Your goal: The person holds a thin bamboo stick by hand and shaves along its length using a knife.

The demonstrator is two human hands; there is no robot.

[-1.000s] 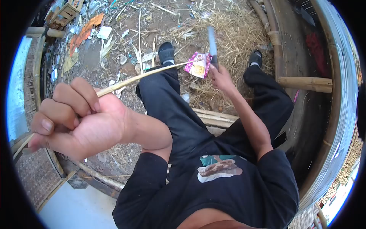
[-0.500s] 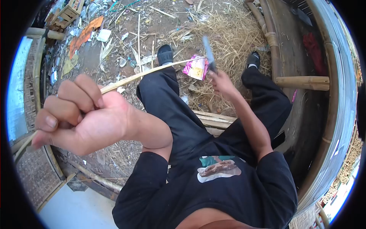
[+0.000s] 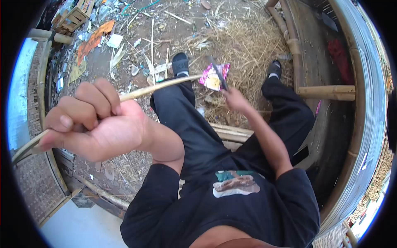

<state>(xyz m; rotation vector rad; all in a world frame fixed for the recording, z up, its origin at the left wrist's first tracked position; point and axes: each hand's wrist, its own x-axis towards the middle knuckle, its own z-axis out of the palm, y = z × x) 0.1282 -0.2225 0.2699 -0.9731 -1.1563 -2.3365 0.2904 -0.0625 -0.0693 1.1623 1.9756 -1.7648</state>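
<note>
My left hand (image 3: 97, 120), raised close to the camera on the left, is closed around a long pale bamboo strip (image 3: 161, 85). The strip runs out behind the fist at the left edge and reaches across my left knee toward the middle. Lower and farther off, my right hand (image 3: 235, 99) grips the handle of a knife (image 3: 218, 73), its dark blade blurred and pointing away from me. The blade is near the strip's far end; whether they touch I cannot tell. Behind the blade, a pink and white packet (image 3: 211, 82) lies on the ground.
My feet in dark sandals (image 3: 180, 64) stand apart on the ground. Dry straw (image 3: 252, 45) and scattered litter cover the dirt. A wooden crate (image 3: 74, 16) and an orange scrap (image 3: 94, 43) lie at upper left. A bamboo frame (image 3: 326, 91) stands on my right.
The knife and my right hand have moved left and slightly toward me, the blade swinging lower. The strip's far end has also shifted left and down. My left hand has shifted slightly right.
</note>
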